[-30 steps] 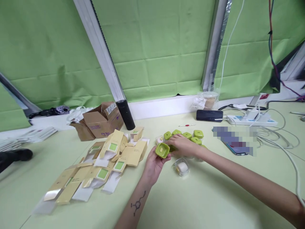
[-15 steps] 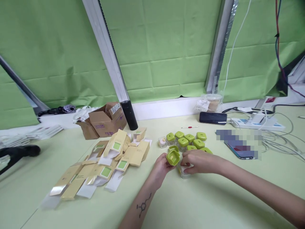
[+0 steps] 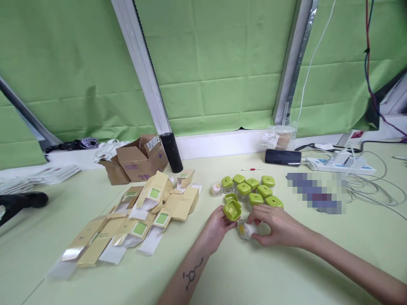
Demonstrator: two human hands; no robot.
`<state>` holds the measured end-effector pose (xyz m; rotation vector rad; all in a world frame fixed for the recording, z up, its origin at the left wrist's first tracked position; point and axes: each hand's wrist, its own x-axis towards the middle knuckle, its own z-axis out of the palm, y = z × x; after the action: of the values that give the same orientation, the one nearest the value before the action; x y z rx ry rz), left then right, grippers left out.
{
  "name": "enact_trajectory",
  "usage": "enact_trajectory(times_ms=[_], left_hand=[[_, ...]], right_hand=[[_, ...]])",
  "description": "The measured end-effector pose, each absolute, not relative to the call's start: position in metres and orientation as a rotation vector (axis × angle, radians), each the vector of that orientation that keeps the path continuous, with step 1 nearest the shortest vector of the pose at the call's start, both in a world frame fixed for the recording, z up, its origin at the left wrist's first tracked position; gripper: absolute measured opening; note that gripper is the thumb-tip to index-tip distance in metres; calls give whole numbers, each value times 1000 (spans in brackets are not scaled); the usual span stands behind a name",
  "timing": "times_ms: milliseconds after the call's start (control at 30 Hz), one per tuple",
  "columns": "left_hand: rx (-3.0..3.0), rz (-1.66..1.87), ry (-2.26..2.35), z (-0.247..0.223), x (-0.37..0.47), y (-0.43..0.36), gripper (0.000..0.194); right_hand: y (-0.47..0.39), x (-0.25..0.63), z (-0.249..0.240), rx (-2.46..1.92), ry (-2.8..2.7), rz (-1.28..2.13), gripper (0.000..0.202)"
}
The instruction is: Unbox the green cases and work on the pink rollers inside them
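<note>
An upturned green lid (image 3: 232, 210) is in my left hand (image 3: 217, 225), its hollow side facing up. My right hand (image 3: 276, 224) has thumb and fingers closed round a small clear container (image 3: 244, 230) with white and yellow contents, just right of the lid. Another green lid (image 3: 230, 198) lies just behind the held one. Several clear containers with green lids (image 3: 243, 189) stand in a cluster beyond my hands. At the cluster's left end is a clear container without a green lid (image 3: 216, 189).
Unfolded yellow cartons (image 3: 162, 203) cover the table's left part. Behind them stand an open cardboard box (image 3: 140, 163) and a black cylinder (image 3: 172, 152). A red-handled tool (image 3: 252, 169), a phone (image 3: 282, 157) and a power strip (image 3: 340, 166) lie at the back and right.
My right hand has shifted slightly right and opened its grip wider, exposing more of the clear container, now tilted with yellow showing. My left hand still holds the lid.
</note>
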<state>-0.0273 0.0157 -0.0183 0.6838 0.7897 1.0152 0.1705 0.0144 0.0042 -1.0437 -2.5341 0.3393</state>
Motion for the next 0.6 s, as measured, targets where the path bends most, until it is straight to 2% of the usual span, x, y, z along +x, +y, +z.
enact_trajectory(times_ms=[200, 467, 600], left_hand=[[734, 1006, 733, -11, -14, 7, 12], [746, 1076, 800, -19, -17, 12, 10], [744, 1130, 827, -19, -20, 13, 10]], right_hand=[[4, 173, -21, -1050, -2178, 496, 25], [9, 179, -31, -1162, -1870, 762, 19], [13, 185, -24, -1063, -1546, 956, 18]])
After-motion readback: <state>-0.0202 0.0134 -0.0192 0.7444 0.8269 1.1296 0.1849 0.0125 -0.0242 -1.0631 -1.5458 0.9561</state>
